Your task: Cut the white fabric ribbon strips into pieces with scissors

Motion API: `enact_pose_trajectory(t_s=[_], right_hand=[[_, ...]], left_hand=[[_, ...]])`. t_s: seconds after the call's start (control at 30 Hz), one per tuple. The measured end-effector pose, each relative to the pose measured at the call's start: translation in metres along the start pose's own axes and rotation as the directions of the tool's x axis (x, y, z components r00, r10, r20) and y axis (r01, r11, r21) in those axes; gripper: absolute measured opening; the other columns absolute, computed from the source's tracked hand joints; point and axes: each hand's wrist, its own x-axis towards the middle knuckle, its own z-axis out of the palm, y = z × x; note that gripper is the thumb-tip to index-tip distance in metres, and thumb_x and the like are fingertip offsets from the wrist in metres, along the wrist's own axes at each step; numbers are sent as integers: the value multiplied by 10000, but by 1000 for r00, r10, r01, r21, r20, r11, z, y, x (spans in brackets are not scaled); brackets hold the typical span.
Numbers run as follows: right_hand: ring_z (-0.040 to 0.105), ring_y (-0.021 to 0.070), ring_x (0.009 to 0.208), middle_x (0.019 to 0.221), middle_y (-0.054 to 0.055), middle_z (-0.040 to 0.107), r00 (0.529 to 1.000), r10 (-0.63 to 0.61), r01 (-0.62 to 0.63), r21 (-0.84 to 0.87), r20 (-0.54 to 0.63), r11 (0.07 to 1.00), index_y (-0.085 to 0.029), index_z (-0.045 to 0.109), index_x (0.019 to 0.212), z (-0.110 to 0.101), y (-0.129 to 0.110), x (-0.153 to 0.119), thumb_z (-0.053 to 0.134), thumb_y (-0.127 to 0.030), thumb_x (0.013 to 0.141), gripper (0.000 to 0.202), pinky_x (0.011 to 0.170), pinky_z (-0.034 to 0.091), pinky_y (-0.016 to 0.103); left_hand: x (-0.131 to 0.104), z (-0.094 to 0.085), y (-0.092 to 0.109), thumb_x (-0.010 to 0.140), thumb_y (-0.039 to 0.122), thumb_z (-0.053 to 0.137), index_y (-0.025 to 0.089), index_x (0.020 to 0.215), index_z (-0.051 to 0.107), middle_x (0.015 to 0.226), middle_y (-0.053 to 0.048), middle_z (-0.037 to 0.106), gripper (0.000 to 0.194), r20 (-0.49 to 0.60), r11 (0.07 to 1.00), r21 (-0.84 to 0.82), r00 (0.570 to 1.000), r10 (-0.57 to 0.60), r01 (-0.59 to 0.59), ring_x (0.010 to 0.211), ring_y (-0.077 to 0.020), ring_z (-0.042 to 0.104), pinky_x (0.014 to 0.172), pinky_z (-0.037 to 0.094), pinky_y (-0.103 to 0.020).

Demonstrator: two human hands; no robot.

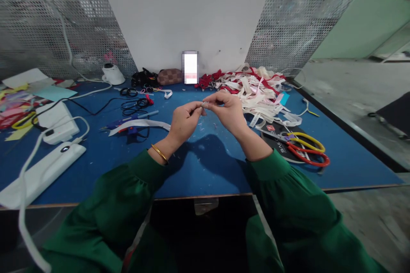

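Observation:
Above the middle of the blue table [208, 175], my left hand [185, 123] and my right hand [228, 113] meet at the fingertips. Both pinch something small and pale between thumb and fingers; it is too small to name. A white ribbon [141, 123] runs from the left up to my left hand, passing out of sight behind it. Under that ribbon lies a blue glue gun [123, 123]. To the right of my right hand is a heap of white, pink and red ribbon pieces [256, 89].
Scissors with yellow and red handles [307, 149] lie on a black card [278, 143] at the right. A white power strip [48, 170], cables and coloured scraps [16, 111] lie left. A checked pouch [169, 76] and a lit phone [190, 68] are at the back.

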Motion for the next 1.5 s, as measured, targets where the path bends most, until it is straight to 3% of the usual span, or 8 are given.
enact_pose_trajectory(t_s=[0.23,0.33,0.47,0.6,0.7,0.83,1.13,1.5], right_hand=[[572,141,711,757,0,667,996,-48,47,-8,-80,999,-211,726,719,-17,-3,10,750,-221,784,70,685,458,314],[596,147,705,755,2,701,998,11,-9,23,-68,1000,-209,729,737,-26,-6,13,750,-230,769,43,678,473,319],[624,155,709,757,7,727,999,13,-13,2,-39,1000,-202,736,732,-31,-11,13,742,-231,759,40,675,487,318],[612,155,678,719,7,718,999,14,-15,-26,-50,1000,-195,733,709,-32,-11,13,744,-236,751,60,646,472,312],[604,152,666,708,4,712,998,17,-19,-32,-59,999,-195,733,710,-31,-10,13,744,-239,750,61,635,464,310],[618,149,681,731,7,725,998,30,-31,-20,-51,999,-195,733,718,-31,-9,13,738,-235,751,52,647,471,311],[623,144,695,749,4,731,998,42,-42,-12,-51,999,-204,734,724,-30,-10,12,743,-237,749,43,658,479,314],[579,139,648,697,3,695,996,63,-62,20,-58,998,-198,724,708,-28,-7,12,740,-232,741,50,612,452,308]], left_hand=[[3,-4,8,882,512,644,187,819,757,609,-5,620,350,25,954,-242,984,-178,179,459,-89,413,441,312,-254],[4,-5,8,882,468,651,189,783,748,580,6,579,311,19,932,-296,976,-215,211,448,-83,384,432,295,-254],[4,-6,8,842,303,693,199,710,705,585,18,596,168,-86,977,-173,986,-144,128,546,-107,490,549,401,-257],[3,-8,8,882,401,670,204,695,703,578,19,596,274,-102,996,-63,993,-61,55,569,-120,510,574,408,-270],[2,-8,8,792,483,768,211,760,744,632,16,651,275,-102,998,-36,994,-46,43,588,-123,525,571,412,-270],[1,-7,8,733,436,831,216,792,762,700,15,708,238,-133,999,40,991,-11,17,630,-124,567,613,441,-267],[1,-7,10,840,380,733,214,772,766,642,5,691,182,-174,999,4,984,-44,46,565,-119,551,543,432,-259],[-2,-5,15,806,347,771,213,797,770,745,-13,740,134,-160,999,49,987,20,-12,658,-146,623,629,488,-273]])
